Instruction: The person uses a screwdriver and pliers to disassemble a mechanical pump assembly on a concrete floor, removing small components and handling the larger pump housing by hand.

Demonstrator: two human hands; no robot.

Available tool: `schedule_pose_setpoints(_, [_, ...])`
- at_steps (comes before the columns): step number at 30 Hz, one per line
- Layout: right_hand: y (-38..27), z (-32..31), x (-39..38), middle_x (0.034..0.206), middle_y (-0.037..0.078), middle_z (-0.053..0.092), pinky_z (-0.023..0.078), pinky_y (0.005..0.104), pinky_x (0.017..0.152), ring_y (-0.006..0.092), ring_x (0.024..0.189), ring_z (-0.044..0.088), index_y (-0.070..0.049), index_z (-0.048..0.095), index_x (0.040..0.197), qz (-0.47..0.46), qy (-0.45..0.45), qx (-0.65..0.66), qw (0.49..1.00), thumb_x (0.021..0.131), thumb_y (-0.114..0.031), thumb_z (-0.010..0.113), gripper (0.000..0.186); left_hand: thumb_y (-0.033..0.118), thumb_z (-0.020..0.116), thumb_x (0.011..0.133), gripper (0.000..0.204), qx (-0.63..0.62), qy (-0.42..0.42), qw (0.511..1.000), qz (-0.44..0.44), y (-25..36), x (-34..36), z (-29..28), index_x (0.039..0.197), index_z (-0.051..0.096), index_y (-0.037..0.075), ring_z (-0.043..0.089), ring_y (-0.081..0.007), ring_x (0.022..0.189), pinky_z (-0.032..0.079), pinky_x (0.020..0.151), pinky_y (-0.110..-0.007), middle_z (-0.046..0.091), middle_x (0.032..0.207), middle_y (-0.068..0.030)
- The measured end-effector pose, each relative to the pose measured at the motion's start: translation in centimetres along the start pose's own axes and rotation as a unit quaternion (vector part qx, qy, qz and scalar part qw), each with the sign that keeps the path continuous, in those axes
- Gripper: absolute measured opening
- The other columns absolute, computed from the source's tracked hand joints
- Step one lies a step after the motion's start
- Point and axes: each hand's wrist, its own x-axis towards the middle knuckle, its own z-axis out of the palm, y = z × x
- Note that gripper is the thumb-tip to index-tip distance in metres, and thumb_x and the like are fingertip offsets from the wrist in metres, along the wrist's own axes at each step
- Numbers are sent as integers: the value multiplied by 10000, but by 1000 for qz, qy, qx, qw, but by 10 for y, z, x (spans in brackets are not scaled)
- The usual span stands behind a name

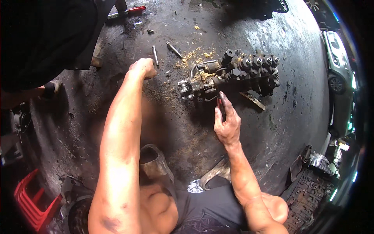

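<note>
A greasy black in-line fuel injection pump [245,76], with a row of round fittings, lies on its side on the dark floor in front of me. My left hand [143,68] reaches down to the left of it with fingers curled. Just past its knuckles lies a metal bolt [155,55], close to the fingers; what they grip is hidden. A second bolt [174,50] lies to its right. My right hand [227,124] is at the pump's near side, thumb and fingers pinched around a thin, partly red item [219,104] too small to make out.
Yellowish grit [194,56] is scattered beside the pump, and a flat bar [253,100] lies under it. A red-handled tool [136,9] is at the far left, near a person in dark clothes [46,35]. A greasy metal block [311,199] stands at right; a red plastic item [33,202] at left.
</note>
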Motion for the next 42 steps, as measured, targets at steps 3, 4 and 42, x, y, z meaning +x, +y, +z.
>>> schedule_pose_setpoints(3, [-11,10,-9,1228,195,579,497,333,881,308,1065,615,-27,459,1332,9,-19,40,999,829,40,569,520,138,577,764,366,14,-2,1000,-2,-4,-2,2,1118,649,78,578,-309,1127,465,944,-405,612,1191,-157])
schedule_pose_setpoints(4, [-14,9,-8,1221,193,585,502,321,864,295,1042,629,-28,466,1330,14,-20,44,999,829,38,569,516,139,577,764,364,13,-2,1000,-5,-7,-2,4,1116,649,79,578,-309,1126,466,945,-405,612,1190,-159])
schedule_pose_setpoints(42, [-49,-45,28,984,199,667,515,328,777,288,922,673,-84,503,1306,112,-155,-13,981,845,-13,565,470,101,538,761,389,39,-12,999,22,15,-3,5,1133,631,37,587,-316,1112,476,934,-409,610,1186,-174])
